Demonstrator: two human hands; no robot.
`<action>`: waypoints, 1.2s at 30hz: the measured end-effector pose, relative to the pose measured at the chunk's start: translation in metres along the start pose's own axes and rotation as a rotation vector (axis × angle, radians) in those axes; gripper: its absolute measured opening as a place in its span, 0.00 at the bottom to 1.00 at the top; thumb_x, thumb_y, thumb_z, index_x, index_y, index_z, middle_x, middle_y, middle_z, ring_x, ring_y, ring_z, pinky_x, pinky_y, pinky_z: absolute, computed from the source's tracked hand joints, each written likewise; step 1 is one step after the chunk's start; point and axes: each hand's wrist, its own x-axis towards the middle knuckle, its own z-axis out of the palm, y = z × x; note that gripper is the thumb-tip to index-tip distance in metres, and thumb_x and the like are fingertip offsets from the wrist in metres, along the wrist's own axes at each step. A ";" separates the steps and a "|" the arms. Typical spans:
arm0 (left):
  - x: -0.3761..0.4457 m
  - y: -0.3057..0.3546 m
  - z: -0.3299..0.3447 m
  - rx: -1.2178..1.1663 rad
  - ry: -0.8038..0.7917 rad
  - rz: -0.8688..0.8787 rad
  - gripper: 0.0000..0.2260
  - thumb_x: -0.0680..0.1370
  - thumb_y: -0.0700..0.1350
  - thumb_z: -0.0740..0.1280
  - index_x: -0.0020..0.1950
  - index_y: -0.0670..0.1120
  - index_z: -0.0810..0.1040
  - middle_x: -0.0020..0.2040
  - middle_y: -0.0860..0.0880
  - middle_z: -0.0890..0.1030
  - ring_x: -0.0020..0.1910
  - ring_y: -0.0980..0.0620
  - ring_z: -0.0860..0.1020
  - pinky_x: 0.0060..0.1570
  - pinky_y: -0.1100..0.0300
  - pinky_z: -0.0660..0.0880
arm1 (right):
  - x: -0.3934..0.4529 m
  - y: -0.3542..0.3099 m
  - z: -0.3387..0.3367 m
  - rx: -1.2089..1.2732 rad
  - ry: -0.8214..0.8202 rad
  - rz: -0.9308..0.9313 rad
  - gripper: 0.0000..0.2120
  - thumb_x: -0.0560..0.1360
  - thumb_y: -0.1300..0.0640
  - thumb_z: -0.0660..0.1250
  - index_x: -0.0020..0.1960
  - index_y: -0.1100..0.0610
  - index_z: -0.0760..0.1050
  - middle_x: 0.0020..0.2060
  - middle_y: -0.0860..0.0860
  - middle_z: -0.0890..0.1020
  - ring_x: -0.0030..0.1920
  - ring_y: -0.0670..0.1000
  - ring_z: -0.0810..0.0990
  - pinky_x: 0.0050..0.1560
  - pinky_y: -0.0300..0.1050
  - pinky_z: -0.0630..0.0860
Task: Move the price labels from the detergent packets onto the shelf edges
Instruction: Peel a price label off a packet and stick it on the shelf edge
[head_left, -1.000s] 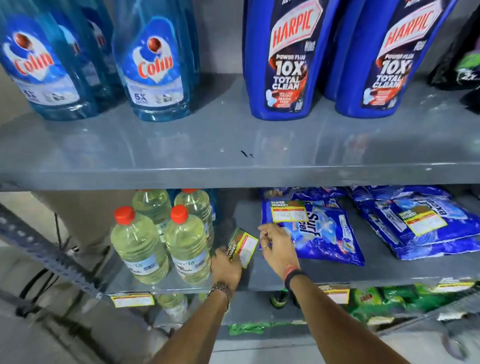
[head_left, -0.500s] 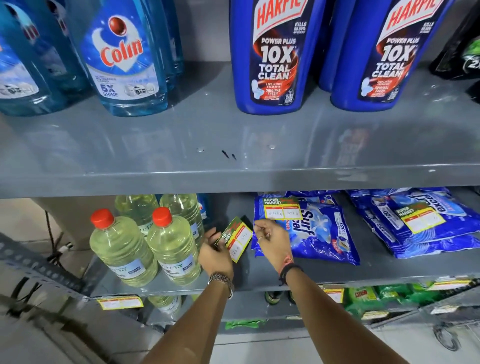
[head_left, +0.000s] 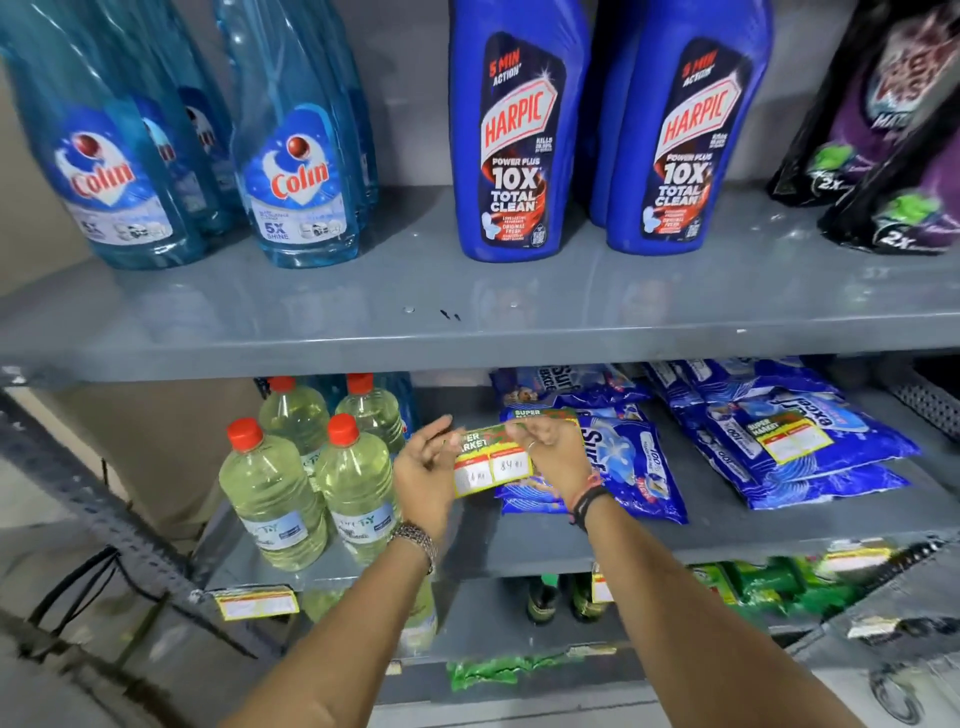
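A: What do the fingers hold?

B: Both the left hand and right hand pinch one yellow-and-red paper price label, lifted just off the blue plastic detergent packet behind them.

A: What's left?

B: Probably sticking it on the grey metal shelf edge below; right of the fingers, another labelled packet waits.

Two Harpic bottles in front, four red-capped bottles, two dark pouches, three labels off the shelf edges.
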 end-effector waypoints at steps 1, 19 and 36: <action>0.001 0.002 0.000 0.016 -0.012 -0.009 0.13 0.76 0.34 0.66 0.60 0.34 0.77 0.27 0.59 0.78 0.36 0.61 0.78 0.40 0.75 0.74 | -0.004 -0.002 -0.004 0.012 0.017 0.008 0.09 0.74 0.64 0.67 0.52 0.68 0.78 0.49 0.66 0.83 0.34 0.43 0.82 0.40 0.38 0.78; -0.039 0.057 -0.026 -0.052 -0.106 0.021 0.11 0.74 0.44 0.71 0.55 0.42 0.81 0.48 0.43 0.85 0.46 0.52 0.84 0.46 0.58 0.81 | -0.066 -0.056 -0.022 0.142 0.036 -0.056 0.06 0.74 0.61 0.68 0.50 0.61 0.79 0.45 0.58 0.84 0.37 0.46 0.83 0.32 0.34 0.79; -0.013 0.144 -0.199 -0.026 0.338 0.420 0.11 0.76 0.39 0.69 0.38 0.55 0.83 0.37 0.59 0.85 0.38 0.65 0.80 0.43 0.70 0.77 | -0.102 -0.193 0.126 -0.148 -0.087 -0.668 0.03 0.68 0.55 0.73 0.42 0.52 0.84 0.32 0.45 0.82 0.33 0.40 0.79 0.35 0.27 0.72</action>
